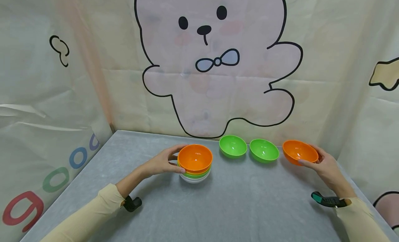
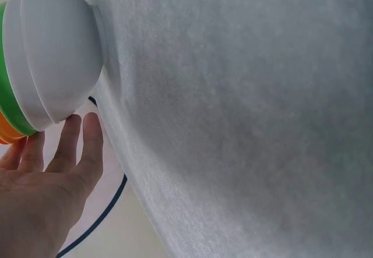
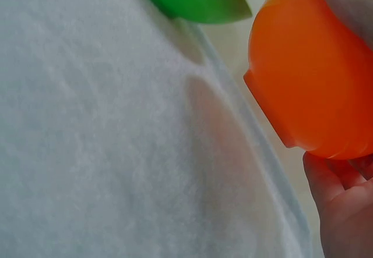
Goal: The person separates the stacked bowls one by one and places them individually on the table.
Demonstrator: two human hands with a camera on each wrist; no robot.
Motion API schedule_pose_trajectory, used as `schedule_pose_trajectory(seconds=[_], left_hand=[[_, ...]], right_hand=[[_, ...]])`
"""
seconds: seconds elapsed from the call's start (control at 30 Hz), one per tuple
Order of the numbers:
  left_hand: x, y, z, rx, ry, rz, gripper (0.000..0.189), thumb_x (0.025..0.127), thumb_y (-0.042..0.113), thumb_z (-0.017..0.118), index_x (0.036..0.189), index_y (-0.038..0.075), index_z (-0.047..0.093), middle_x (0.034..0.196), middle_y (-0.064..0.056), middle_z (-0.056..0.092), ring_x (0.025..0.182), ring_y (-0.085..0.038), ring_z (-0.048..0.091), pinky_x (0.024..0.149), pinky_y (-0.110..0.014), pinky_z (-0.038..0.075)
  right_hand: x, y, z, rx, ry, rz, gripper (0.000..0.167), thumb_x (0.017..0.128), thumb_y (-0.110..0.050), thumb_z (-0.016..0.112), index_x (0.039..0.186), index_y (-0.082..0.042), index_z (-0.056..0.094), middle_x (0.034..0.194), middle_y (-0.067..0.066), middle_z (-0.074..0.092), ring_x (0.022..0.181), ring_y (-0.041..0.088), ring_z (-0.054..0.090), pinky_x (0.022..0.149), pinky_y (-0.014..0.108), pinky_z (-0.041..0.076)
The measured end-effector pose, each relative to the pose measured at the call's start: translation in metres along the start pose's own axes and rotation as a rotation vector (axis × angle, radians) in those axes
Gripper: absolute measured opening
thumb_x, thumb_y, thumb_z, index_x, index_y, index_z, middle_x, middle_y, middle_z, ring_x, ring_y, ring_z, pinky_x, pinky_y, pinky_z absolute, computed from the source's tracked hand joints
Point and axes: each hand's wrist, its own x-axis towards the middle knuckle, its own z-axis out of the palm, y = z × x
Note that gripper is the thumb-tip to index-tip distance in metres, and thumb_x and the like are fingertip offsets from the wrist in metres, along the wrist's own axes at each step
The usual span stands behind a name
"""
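At mid-table stands a stack of bowls (image 1: 194,172), with an orange bowl (image 1: 195,158) on top, green below and white bowls (image 2: 64,54) at the bottom. My left hand (image 1: 162,162) grips the left side of this stack, thumb at the front and fingers behind. Farther right, my right hand (image 1: 327,171) holds another orange bowl (image 1: 297,152) by its right side, thumb near the rim. The right wrist view shows that orange bowl (image 3: 315,71) tilted and raised off the table, its shadow apart from it.
Two green bowls (image 1: 233,146) (image 1: 264,151) sit side by side near the table's back edge, between the stack and the held orange bowl. A grey cloth covers the table (image 1: 230,204). Behind it hangs a curtain (image 1: 318,106) printed with a cartoon bear.
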Motion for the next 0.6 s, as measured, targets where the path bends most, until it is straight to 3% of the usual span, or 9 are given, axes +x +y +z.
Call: schedule_pose_trajectory(seconds=[0.6], left_hand=[[-0.001, 0.003, 0.000, 0.008, 0.000, -0.009, 0.080, 0.089, 0.021, 0.082, 0.156, 0.016, 0.038, 0.154, -0.001, 0.043, 0.131, -0.031, 0.050, 0.104, -0.051, 0.046]], right_hand=[[0.005, 0.017, 0.006, -0.043, -0.076, 0.038, 0.080, 0.098, -0.029, 0.071, 0.153, 0.010, 0.027, 0.142, 0.031, 0.040, 0.110, 0.025, 0.045, 0.077, 0.005, 0.040]])
